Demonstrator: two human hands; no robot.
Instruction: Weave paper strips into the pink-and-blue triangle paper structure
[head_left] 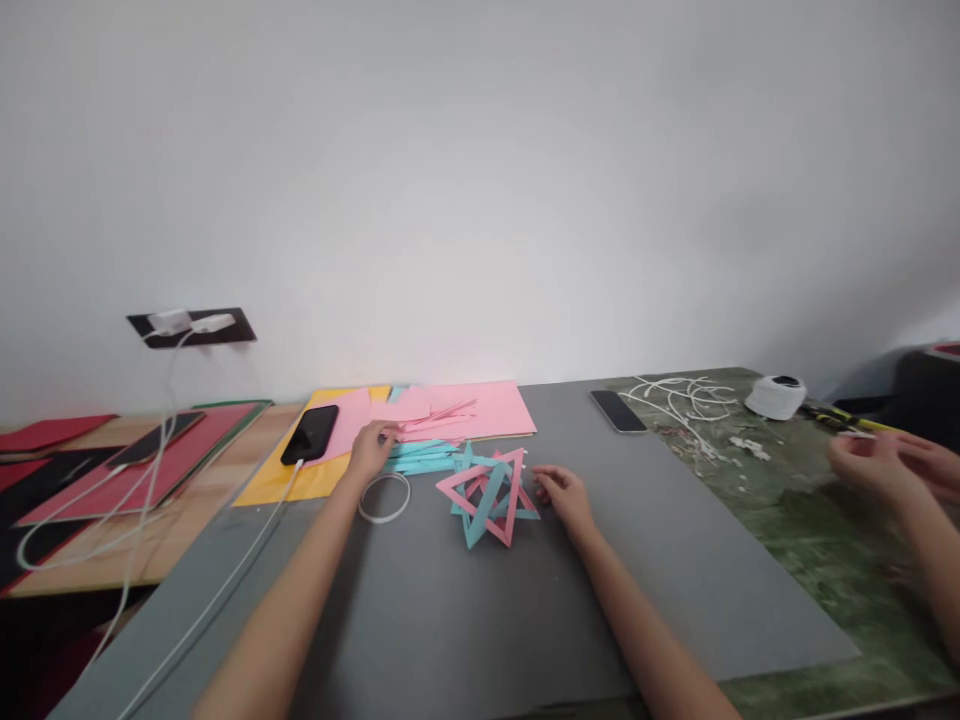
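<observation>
My left hand reaches to the near ends of several thin pink paper strips, with its fingers curled around the end of a strip. Beneath them lies a bundle of folded turquoise paper strips. A pink and turquoise paper star ornament, built of interlocking triangles, stands on the grey board. Right beside the star is my right hand, its fingers loosely bent and apart; no object shows in it. A white ring lies on the board, left of the star.
The grey board carries pink sheets, a yellow sheet and a charging black phone. Another phone lies right, near white cords and a white roll. Another person's hands work at the right edge.
</observation>
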